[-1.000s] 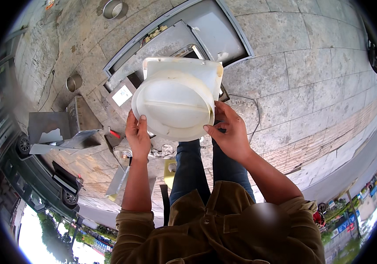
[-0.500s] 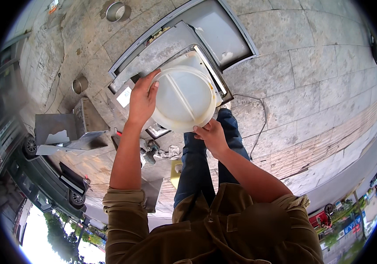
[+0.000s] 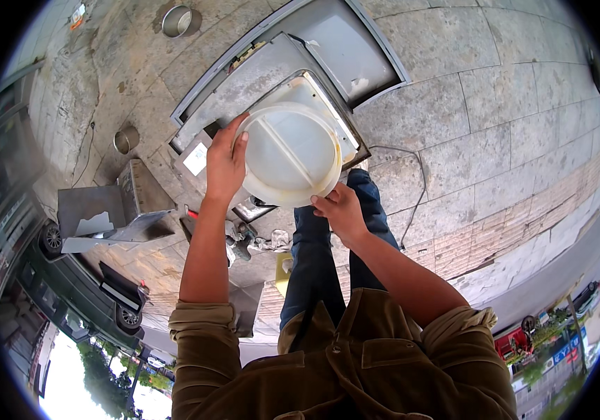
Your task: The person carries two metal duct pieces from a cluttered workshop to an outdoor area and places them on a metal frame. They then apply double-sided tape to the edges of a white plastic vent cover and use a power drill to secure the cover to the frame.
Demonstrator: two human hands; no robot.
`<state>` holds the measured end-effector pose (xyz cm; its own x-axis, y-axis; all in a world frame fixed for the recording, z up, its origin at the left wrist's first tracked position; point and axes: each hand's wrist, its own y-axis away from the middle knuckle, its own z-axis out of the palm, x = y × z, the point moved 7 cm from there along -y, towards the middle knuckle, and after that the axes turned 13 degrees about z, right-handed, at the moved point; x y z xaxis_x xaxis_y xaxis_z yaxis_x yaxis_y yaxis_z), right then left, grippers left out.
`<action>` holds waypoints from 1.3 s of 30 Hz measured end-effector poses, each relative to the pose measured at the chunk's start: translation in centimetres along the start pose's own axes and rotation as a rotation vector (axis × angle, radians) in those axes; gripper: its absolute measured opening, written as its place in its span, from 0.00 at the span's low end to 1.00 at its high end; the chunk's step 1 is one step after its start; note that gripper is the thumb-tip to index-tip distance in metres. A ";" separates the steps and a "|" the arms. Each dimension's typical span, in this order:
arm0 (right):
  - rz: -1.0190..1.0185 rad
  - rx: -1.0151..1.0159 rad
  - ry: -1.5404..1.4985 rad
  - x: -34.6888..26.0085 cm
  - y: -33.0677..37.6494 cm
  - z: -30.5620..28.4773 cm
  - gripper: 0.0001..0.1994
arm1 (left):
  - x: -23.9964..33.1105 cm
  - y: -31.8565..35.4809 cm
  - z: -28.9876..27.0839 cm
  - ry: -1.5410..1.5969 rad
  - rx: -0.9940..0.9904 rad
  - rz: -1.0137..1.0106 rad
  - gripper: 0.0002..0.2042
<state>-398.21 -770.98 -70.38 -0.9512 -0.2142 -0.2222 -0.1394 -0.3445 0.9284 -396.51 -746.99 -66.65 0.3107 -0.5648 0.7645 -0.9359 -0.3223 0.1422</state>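
Left grip (image 3: 226,164) and right grip (image 3: 342,214) hold a ridged white basin (image 3: 305,141)

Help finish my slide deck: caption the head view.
Left hand and right hand hold a round-rimmed white plastic housing over paving.

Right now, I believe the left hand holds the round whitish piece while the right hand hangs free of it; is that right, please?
Not quite: the right hand is not free. The head view shows it holding the round whitish piece too, at its lower right edge. The left hand does hold it.
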 end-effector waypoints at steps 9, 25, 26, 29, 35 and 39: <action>0.022 -0.018 0.034 0.5 -1.1 -0.7 0.14 | -0.2 -0.6 0.6 0.008 0.062 0.069 0.15; 0.069 -0.021 0.045 0.1 -2.1 -1.2 0.13 | -0.5 -1.0 0.9 -0.065 0.096 0.067 0.15; 0.071 -0.023 0.063 0.1 -2.2 -1.3 0.13 | -0.4 -1.0 0.8 -0.081 0.089 0.067 0.15; 0.076 -0.032 0.065 -0.4 -1.9 -1.0 0.13 | -0.1 -1.0 0.6 -0.093 0.097 0.078 0.15; 0.079 -0.035 0.098 -0.6 -1.9 -1.0 0.14 | -0.1 -1.1 0.5 -0.101 0.083 0.054 0.15; 0.094 -0.018 0.084 -0.6 -1.7 -1.0 0.14 | 0.7 -1.0 0.4 -0.151 0.087 0.085 0.15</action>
<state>-397.11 -771.22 -72.12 -0.9335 -0.3214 -0.1593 -0.0450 -0.3356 0.9409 -395.28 -747.34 -66.46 0.2584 -0.6986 0.6672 -0.9440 -0.3293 0.0207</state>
